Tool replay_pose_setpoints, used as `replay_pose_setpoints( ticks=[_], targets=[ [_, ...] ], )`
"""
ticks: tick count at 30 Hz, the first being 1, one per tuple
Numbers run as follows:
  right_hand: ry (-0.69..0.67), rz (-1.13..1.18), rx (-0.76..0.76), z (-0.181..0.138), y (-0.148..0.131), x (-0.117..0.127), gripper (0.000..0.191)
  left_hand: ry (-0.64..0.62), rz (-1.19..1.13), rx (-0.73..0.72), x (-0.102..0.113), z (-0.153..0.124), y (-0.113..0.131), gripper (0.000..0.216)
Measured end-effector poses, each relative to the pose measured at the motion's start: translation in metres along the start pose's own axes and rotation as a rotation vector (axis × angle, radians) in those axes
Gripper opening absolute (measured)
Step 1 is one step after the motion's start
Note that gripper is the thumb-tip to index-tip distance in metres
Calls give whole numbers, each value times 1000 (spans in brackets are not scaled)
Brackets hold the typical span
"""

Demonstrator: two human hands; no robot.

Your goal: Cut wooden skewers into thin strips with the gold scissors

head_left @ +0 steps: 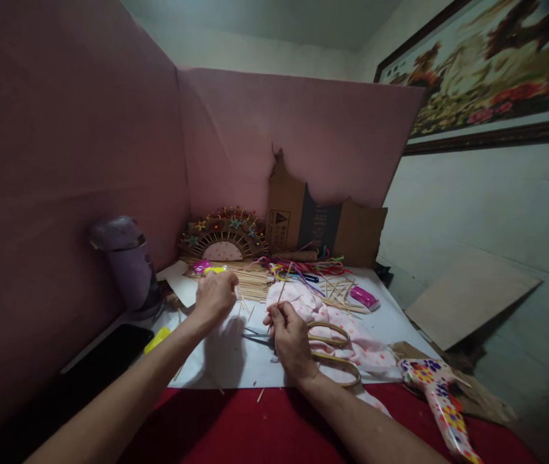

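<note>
My right hand [291,335] is closed on a thin wooden stick [283,287], which stands up at a slant from the fingers. Scissors with gold handles [336,367] lie behind and beneath that hand, their blades pointing left. My left hand [215,298] has its fingers curled together above the white sheet [197,370]; what they hold, if anything, I cannot make out. Beside its fingertips lie a few short stick pieces [250,313]. A yellow packet [214,270] shows just beyond the left knuckles. Pink dotted cloth [352,328] is bunched to the right of the right hand.
At the back stand a decorated half-round fan piece [223,241] and torn cardboard [287,212]. Long sticks [248,280] and coloured cords [323,264] lie before them. A purple bottle [129,267] and black phone [110,354] are left; a flowered glue gun [441,399] is right.
</note>
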State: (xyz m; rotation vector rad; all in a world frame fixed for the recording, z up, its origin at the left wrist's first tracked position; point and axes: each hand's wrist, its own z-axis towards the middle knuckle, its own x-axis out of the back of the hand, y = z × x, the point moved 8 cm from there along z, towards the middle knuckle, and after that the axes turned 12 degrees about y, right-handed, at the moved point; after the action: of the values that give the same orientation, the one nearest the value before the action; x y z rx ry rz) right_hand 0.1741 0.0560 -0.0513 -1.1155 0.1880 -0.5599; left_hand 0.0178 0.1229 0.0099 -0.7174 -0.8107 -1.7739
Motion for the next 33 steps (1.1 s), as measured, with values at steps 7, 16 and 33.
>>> replay_pose_setpoints(
  ticks=[7,16,33],
  targets=[
    [0,44,-33,0,-1,0,27,-85,65,-344,-53,32,44,21],
    [-19,80,-24,1,6,-5,26,-24,61,-463,-68,41,47,20],
    [-11,537,-280,7,11,-4,39,366,-245,-840,44,-42,116,17]
  ],
)
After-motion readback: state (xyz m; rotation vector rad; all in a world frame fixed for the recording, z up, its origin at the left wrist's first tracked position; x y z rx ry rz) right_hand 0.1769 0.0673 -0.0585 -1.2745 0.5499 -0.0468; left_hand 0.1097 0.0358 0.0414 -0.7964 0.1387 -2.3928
